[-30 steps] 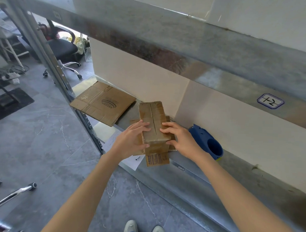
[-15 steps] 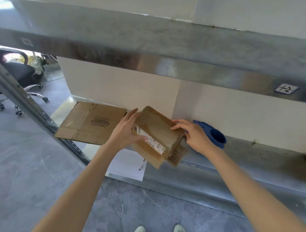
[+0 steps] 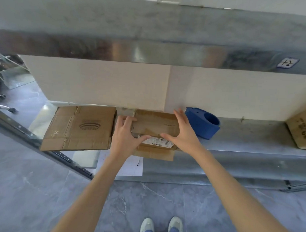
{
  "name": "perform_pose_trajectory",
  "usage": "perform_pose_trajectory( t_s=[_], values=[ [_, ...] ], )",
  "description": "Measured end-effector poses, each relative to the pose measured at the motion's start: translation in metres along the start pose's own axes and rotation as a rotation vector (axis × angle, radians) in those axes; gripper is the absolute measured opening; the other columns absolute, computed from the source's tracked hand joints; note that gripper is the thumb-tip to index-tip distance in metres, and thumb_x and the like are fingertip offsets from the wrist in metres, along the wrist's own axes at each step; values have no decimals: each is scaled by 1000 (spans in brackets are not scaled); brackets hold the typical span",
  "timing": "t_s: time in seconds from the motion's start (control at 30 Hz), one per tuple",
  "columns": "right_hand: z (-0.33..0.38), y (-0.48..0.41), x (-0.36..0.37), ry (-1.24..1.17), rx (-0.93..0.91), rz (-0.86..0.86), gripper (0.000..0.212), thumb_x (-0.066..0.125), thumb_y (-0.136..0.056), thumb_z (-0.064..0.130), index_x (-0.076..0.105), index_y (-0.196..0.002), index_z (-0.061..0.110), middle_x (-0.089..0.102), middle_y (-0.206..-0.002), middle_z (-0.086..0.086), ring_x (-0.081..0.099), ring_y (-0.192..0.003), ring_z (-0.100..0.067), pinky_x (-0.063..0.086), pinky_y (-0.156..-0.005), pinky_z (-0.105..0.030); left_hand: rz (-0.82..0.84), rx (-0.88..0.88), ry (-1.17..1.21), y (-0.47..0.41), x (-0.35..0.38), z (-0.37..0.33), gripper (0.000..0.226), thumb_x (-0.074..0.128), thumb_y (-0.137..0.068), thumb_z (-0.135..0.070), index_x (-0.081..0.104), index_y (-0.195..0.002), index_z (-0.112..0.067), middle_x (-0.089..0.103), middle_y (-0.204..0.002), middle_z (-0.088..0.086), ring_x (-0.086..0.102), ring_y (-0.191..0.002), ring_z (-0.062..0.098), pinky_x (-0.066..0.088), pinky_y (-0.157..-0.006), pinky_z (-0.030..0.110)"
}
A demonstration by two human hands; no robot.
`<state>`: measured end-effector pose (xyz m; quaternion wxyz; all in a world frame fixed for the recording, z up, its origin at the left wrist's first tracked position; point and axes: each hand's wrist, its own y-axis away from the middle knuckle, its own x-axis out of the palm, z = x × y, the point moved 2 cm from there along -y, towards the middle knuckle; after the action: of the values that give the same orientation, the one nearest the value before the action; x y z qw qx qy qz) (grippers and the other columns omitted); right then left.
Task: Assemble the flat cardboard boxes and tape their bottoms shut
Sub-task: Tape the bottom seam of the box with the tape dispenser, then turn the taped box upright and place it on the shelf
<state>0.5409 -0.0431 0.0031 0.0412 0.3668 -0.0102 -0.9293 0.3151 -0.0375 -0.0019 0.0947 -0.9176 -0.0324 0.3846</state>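
Observation:
A small brown cardboard box with a white shipping label on its front lies on the metal shelf, its long side toward me. One loose flap hangs over the shelf's front edge. My left hand grips the box's left end, fingers curled over the top and thumb along the front. My right hand lies flat against the right end, fingers straight and thumb spread along the front edge. A flat, unfolded cardboard box rests on the shelf just left of it.
A blue tape dispenser stands on the shelf right of my right hand. Another cardboard box sits at the far right. A steel beam of the upper shelf runs overhead. A paper sheet hangs below the shelf edge.
The box has been turned from end-on and tilted to lying flat and sideways on the shelf. Both hands moved with it to its two ends. My view has swung right.

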Motion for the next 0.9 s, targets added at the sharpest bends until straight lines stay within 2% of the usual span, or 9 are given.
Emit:
perform_pose_trajectory(
  t_s=[0.1,0.17,0.3,0.37,0.5,0.6,0.73,0.77,0.9],
  values=[
    [1,0,10,-23,28,-12,128,73,-61,71,2,-159,28,-12,-165,10,-7,-146,2,10,-111,-21,71,31,62,-6,3,3,95,89,-63,-49,42,-141,-22,33,-138,-1,40,-128,17,44,-101,33],
    [0,1,16,12,13,5,140,72,-51,77,-2,-158,25,-16,-165,7,-8,-149,-3,11,-112,-22,165,55,125,-12,5,6,112,90,-62,-46,28,-151,-24,20,-153,-6,25,-141,9,31,-109,22],
    [0,0,25,89,-33,-78,133,79,-59,65,6,-158,14,-2,-165,-4,8,-151,-19,27,-118,-35,234,56,169,-20,11,11,126,89,-60,-50,13,-158,-24,8,-164,-16,12,-144,-6,12,-99,-7],
    [-2,-2,28,133,-67,-120,125,81,-65,58,12,-157,11,8,-161,-6,16,-149,-21,40,-111,-46,214,63,167,-20,13,12,124,86,-61,-53,15,-158,-22,10,-164,-14,14,-144,-5,18,-105,0],
    [-6,-4,28,193,-84,-119,118,79,-70,57,14,-157,10,11,-157,-2,18,-145,-16,47,-104,-48,207,51,176,-16,15,11,122,78,-60,-61,17,-158,-19,11,-165,-12,16,-149,5,32,-117,30],
    [-5,-5,27,230,-88,-113,120,78,-70,58,11,-157,11,6,-161,-3,16,-148,-18,44,-107,-42,227,67,135,-18,14,11,124,75,-59,-65,15,-158,-21,9,-165,-13,16,-149,5,28,-115,24],
    [-5,-7,26,226,-29,-101,126,82,-67,58,7,-158,13,-4,-165,1,10,-152,-18,34,-113,-35,184,28,152,-19,15,11,124,81,-56,-62,23,-156,-20,17,-163,-15,21,-142,-4,16,-101,-3],
    [-5,-9,25,222,-16,-94,127,83,-66,57,6,-158,14,-7,-166,1,7,-152,-18,31,-115,-35,169,19,168,-19,16,10,124,81,-55,-63,24,-156,-20,18,-162,-15,21,-142,-4,16,-101,-4],
    [-4,-11,25,248,-1,-35,128,82,-68,55,0,-158,15,-22,-163,1,-2,-153,-19,25,-121,-38,138,24,177,-15,21,10,124,85,-58,-57,22,-156,-17,15,-163,-15,18,-148,2,22,-116,22]
  ],
)
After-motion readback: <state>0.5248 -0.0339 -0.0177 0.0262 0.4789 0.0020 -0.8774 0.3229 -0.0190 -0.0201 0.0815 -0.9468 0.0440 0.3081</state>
